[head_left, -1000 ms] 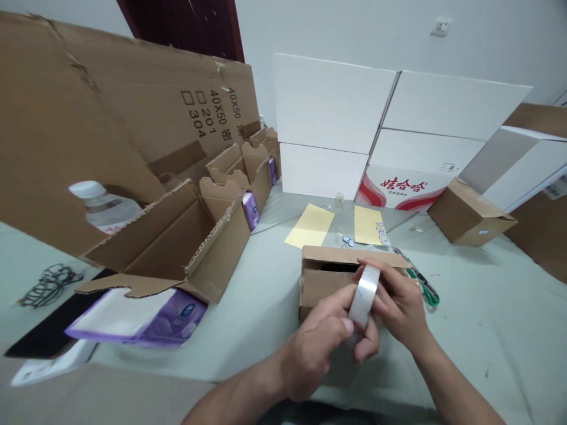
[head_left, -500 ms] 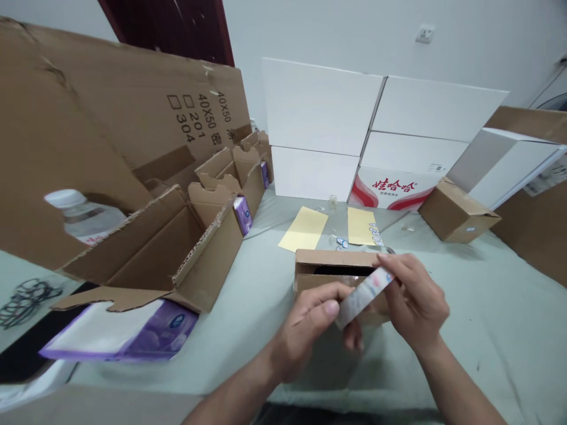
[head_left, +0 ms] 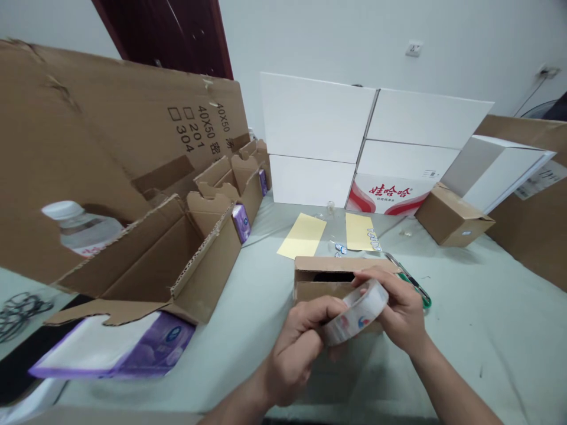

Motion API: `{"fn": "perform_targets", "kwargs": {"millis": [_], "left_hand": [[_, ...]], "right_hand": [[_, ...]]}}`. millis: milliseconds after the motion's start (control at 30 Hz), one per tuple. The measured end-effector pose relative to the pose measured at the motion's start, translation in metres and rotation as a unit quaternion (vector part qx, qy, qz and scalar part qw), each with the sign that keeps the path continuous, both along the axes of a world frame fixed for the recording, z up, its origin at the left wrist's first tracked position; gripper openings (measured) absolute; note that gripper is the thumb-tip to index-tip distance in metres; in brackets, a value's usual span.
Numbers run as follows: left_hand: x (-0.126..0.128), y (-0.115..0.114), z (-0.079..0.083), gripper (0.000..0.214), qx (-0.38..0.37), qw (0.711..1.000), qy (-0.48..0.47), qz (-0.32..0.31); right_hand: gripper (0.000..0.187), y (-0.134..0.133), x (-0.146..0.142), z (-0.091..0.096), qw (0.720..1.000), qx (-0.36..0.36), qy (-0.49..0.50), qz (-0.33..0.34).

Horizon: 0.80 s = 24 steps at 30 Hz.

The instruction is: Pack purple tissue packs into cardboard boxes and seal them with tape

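A roll of clear tape (head_left: 357,314) is held between my two hands, its outer face tilted toward me. My left hand (head_left: 299,348) grips the lower left end of the roll, thumb and fingers closed on it. The fingers of my right hand (head_left: 398,310) close on its upper right edge. Just behind them stands a small cardboard box (head_left: 325,264) with a dark slot-like gap under its top flap; my hands cover much of its front. A green-handled tool, perhaps a cutter (head_left: 414,282), lies to the right of the box, partly hidden by my right hand.
Two yellow paper sheets (head_left: 303,236) lie behind the box, with small blue-edged stickers (head_left: 340,248) between them. Open cartons (head_left: 208,277) and purple tissue packs (head_left: 163,345) line the left. White panels (head_left: 316,118) stand at the back; a closed brown box (head_left: 454,218) sits at right.
The tape roll has turned in my hands, so its round opening and more of its outer face show. My right hand has shifted left and down, uncovering the green-handled tool.
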<state>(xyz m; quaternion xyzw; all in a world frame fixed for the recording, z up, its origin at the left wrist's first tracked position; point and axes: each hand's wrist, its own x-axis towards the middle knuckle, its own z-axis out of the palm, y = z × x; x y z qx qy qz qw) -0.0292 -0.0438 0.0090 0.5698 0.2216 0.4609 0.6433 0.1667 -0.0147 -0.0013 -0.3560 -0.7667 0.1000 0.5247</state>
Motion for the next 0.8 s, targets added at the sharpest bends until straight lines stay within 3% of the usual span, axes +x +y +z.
{"fn": "perform_targets", "kwargs": {"millis": [100,200,333,800], "left_hand": [[0.000,0.003,-0.002,0.010,-0.034,0.999,-0.032,-0.007],[0.001,0.004,-0.004,0.022,-0.044,0.998,-0.037,-0.019],[0.000,0.006,-0.007,0.035,-0.039,0.999,-0.024,-0.012],[-0.001,0.004,-0.003,0.029,-0.018,0.997,0.068,-0.013]], "right_hand": [[0.021,-0.001,0.000,0.003,1.000,0.010,-0.010,-0.016],[0.028,-0.002,-0.002,0.007,0.998,0.052,-0.030,-0.010],[0.037,-0.005,-0.003,0.010,0.993,0.093,-0.062,-0.030],[0.054,-0.022,0.001,0.013,0.968,0.162,-0.167,-0.096]]}}
